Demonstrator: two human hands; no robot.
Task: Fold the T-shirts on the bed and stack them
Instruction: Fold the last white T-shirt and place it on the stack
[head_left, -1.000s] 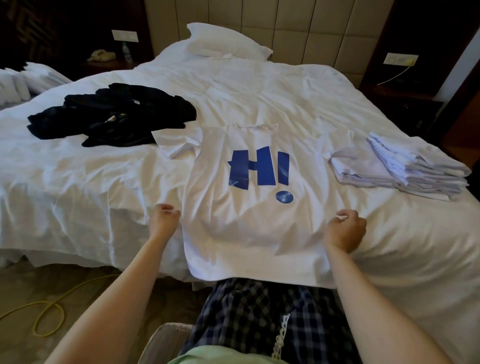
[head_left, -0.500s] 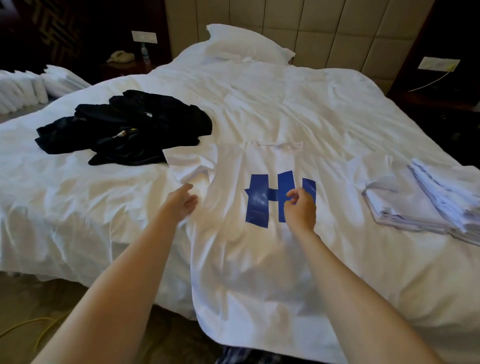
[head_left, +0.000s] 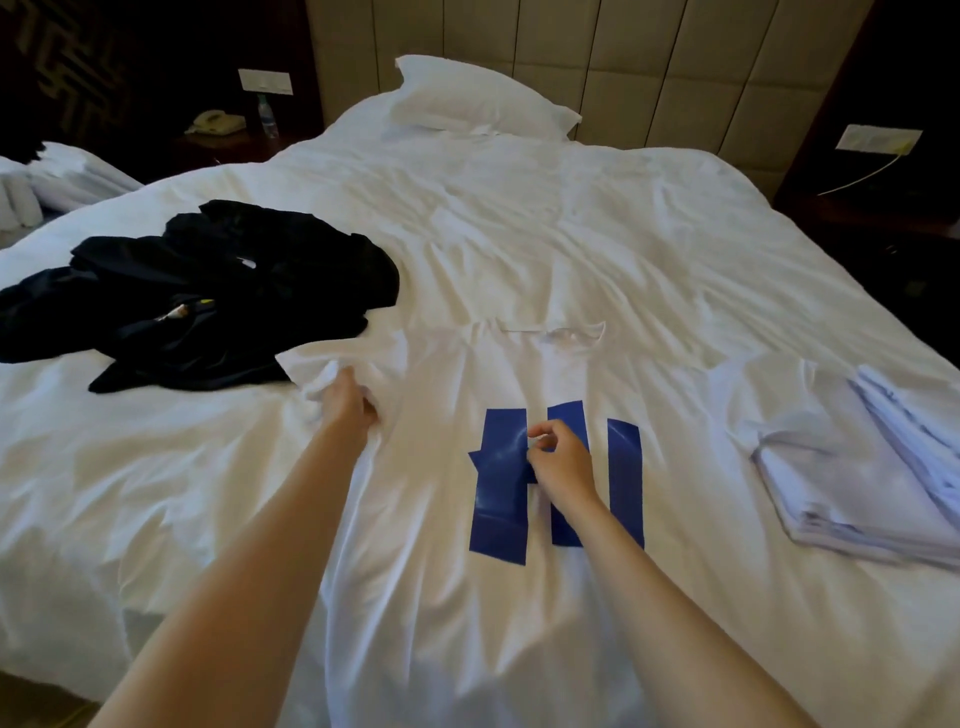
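Gripping the T-shirt (head_left: 447, 597) sleeve (head_left: 311, 366) in my left hand (head_left: 349, 408), right hand (head_left: 563, 465) pinching its chest; the fold should run straight.

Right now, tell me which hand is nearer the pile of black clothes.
Left. The left hand grips the sleeve of the white T-shirt, right beside the pile of black clothes. The right hand pinches fabric at the blue print, farther away.

Left hand (head_left: 345, 402), right hand (head_left: 561, 465), fingers (head_left: 540, 429) curled

Left hand (head_left: 349, 402) grips white T-shirt (head_left: 441, 597) sleeve; right hand (head_left: 558, 460) pinches its chest.
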